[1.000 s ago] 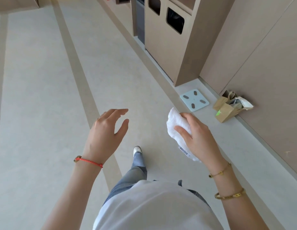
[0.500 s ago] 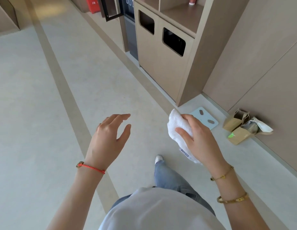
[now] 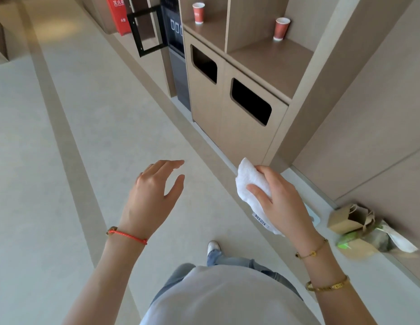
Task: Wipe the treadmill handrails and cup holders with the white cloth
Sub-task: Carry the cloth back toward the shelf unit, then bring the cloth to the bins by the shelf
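White cloth point(image 3: 251, 184) sits bunched in the right hand point(image 3: 281, 202), fingers wrapped around it. Left hand point(image 3: 152, 191) is loose and holds nothing. No treadmill shows, so finding it probably comes next.

- White cloth point(image 3: 252, 186), small printed label at lower edge.
- Red cord bracelet point(image 3: 127, 236), lower left; gold bracelets point(image 3: 327, 286), lower right.
- Red paper cups point(image 3: 281, 28) with white rims, upper right.
- Pale grey floor point(image 3: 40, 160) with tan stripes.
- Tan wood cabinet point(image 3: 239, 132), black openings.
- Brown paper bag point(image 3: 345, 221), green spot beside.
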Demonstrator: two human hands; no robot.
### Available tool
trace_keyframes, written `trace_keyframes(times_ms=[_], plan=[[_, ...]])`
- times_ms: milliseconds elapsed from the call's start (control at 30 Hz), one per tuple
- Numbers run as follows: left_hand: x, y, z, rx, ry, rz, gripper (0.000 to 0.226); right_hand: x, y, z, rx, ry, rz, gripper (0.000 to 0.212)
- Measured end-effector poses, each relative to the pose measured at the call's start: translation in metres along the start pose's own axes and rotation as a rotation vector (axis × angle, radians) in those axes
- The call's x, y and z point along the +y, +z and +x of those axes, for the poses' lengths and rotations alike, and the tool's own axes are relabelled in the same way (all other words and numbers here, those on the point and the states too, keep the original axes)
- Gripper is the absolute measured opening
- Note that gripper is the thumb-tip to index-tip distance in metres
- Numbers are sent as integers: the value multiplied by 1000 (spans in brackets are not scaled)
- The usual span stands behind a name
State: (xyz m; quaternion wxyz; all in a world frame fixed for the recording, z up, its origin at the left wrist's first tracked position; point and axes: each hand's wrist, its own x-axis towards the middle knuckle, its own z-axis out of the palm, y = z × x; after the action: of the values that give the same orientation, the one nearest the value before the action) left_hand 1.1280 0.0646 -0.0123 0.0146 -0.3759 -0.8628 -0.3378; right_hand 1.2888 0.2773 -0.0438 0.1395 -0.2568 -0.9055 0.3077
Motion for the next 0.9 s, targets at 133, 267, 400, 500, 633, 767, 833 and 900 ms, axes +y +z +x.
trace_keyframes(times_ms=[133, 267, 400, 500, 633, 767, 833, 900], plan=[[-18, 10, 81, -12, 18, 2, 29, 3, -2, 78, 15, 3, -12, 28], [-41, 27, 158, -39, 61, -8, 29, 10, 7, 143, 32, 38, -16, 29], [-66, 49, 242, -86, 123, -14, 29, 24, 20, 203, 58, 113, -33, 30], [-83, 67, 315, -117, 195, -28, 29, 34, 28, 257, 102, 175, -43, 31], [-101, 85, 419, -192, 285, -32, 31, 42, 32, 338, 188, 255, -52, 34], [-110, 105, 510, -264, 406, -58, 31, 54, 28, 410, 259, 344, -86, 35], [-109, 117, 547, -303, 459, -71, 32, 62, 22, 440, 287, 396, -132, 35], [-105, 131, 577, -334, 501, -85, 32, 72, 14, 464, 316, 446, -186, 35]])
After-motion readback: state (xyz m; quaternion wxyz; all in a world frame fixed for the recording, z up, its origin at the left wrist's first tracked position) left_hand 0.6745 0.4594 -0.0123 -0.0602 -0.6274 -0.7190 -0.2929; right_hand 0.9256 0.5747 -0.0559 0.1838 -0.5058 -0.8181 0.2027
